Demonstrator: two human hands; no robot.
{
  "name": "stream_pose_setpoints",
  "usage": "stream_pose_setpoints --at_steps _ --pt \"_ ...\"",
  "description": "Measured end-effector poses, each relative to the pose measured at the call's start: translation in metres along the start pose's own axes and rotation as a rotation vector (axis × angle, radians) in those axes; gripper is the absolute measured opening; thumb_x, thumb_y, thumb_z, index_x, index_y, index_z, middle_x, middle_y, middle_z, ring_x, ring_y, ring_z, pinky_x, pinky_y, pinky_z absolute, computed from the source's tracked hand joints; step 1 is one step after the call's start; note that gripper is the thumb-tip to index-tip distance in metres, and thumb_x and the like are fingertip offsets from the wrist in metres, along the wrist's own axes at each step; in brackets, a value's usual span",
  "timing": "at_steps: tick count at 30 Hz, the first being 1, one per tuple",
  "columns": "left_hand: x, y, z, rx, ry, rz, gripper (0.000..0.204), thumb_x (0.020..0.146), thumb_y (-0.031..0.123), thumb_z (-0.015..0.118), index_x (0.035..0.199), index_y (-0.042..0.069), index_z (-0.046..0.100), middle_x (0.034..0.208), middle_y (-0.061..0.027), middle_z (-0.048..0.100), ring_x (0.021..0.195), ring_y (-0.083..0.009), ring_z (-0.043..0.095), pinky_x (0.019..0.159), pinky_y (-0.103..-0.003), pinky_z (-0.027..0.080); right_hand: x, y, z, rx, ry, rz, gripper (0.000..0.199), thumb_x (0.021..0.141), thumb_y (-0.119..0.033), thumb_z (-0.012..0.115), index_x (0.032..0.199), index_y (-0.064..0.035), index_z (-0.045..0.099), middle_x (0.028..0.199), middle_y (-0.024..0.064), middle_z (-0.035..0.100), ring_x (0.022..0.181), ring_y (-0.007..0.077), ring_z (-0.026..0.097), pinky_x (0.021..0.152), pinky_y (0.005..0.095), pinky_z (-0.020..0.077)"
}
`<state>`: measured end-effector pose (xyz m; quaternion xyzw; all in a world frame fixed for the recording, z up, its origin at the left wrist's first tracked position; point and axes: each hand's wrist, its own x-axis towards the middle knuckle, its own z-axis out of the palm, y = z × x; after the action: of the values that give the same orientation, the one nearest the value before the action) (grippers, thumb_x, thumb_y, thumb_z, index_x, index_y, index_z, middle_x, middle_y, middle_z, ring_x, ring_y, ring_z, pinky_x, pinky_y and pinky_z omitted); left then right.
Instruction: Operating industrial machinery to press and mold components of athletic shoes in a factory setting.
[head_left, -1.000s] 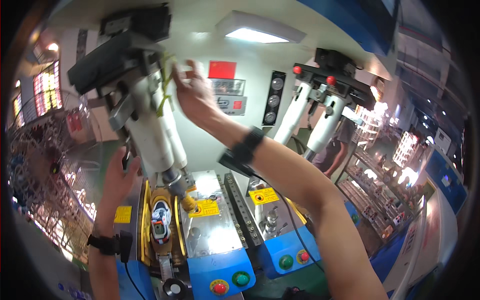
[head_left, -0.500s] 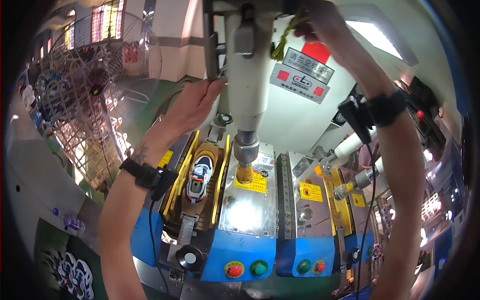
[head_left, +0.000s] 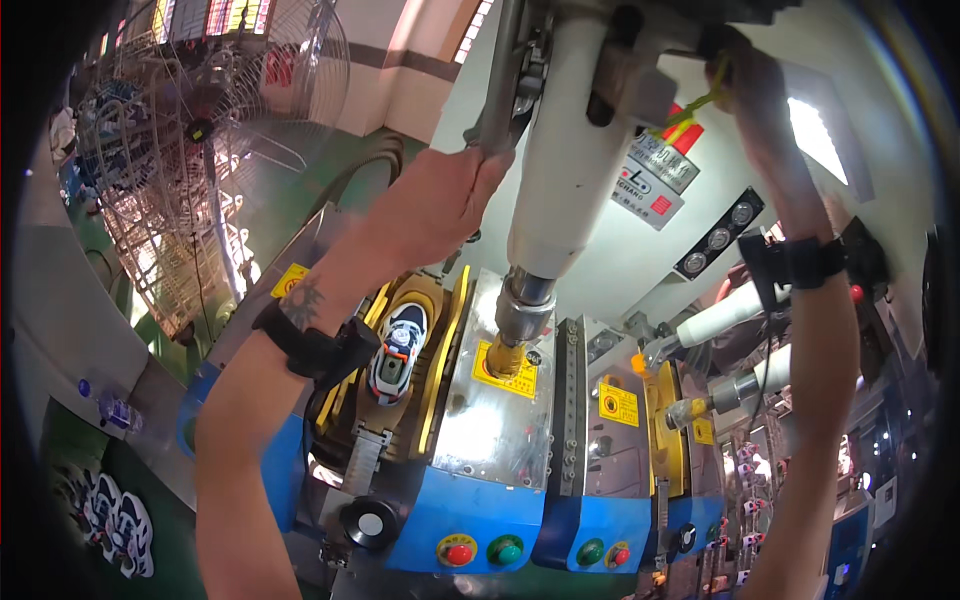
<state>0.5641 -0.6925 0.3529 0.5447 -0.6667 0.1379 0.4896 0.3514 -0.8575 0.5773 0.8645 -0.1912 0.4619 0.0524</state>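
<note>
A white press column [head_left: 565,170] with a metal ram hangs over a blue-fronted press machine [head_left: 470,510]. My left hand [head_left: 450,195] is raised and closed around a grey metal lever [head_left: 495,95] left of the column. My right hand [head_left: 745,95] reaches up to the top of the machine by a yellow-green cord [head_left: 700,105]; its fingers are partly hidden. A small white, black and orange shoe [head_left: 397,347] lies sole-side down in the yellow-edged mould bay [head_left: 445,350] below my left forearm. Both wrists wear black bands.
Red and green buttons [head_left: 480,551] and a black knob [head_left: 370,523] sit on the machine front. A second press station [head_left: 700,330] stands to the right. A wire-caged fan [head_left: 200,150] is at the left, with several shoes [head_left: 110,520] lower left.
The view has swung closer and lower under the press column. My left hand has risen from beside the column onto the grey lever; my right hand stays up at the machine top.
</note>
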Motion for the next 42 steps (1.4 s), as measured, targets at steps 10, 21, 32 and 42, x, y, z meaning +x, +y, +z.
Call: stream_pose_setpoints --at_steps 10,21,32,42 --pt "-0.020 0.015 -0.010 -0.104 0.020 -0.136 0.051 0.103 0.039 0.040 0.078 -0.004 0.049 0.062 -0.0181 0.042 0.056 -0.0290 0.038 0.054 -0.041 0.035 -0.011 -0.002 -0.012 0.107 -0.063 0.119 0.023 0.094 -0.026 0.052 0.090 -0.0053 0.061 0.073 0.0063 0.058 0.063 0.0143 0.057 0.057 0.0299 0.0466" --pt "-0.058 0.038 -0.031 -0.009 0.056 -0.200 0.028 0.100 0.024 0.048 0.105 -0.003 0.053 0.090 -0.0230 0.057 0.085 -0.0361 0.057 0.079 -0.041 0.045 -0.338 -0.089 -0.022 0.079 -0.330 -0.114 0.055 0.079 -0.009 0.068 0.129 0.0043 0.048 0.130 0.0243 0.054 0.121 0.0397 0.053 0.101 0.0471 0.0433" --pt "-0.395 0.261 0.014 0.093 0.281 -0.932 0.013 0.093 0.008 0.051 0.100 -0.002 0.054 0.094 -0.0129 0.056 0.091 -0.0248 0.055 0.081 -0.034 0.045 -0.536 -0.177 -0.022 0.284 -0.790 0.258 0.053 0.088 -0.025 0.062 0.134 -0.0010 0.047 0.145 0.0187 0.041 0.131 0.0354 0.042 0.105 0.0578 0.0328" --pt "-0.465 0.424 0.038 -0.004 -0.727 -1.216 0.030 0.086 0.017 0.062 0.112 0.001 0.059 0.100 -0.0268 0.064 0.087 -0.0473 0.060 0.074 -0.051 0.049 -0.626 -0.219 -0.077 1.222 -0.681 0.428 0.031 0.090 -0.013 0.058 0.118 -0.0005 0.059 0.112 0.0170 0.064 0.102 0.0335 0.062 0.089 0.0398 0.0500"
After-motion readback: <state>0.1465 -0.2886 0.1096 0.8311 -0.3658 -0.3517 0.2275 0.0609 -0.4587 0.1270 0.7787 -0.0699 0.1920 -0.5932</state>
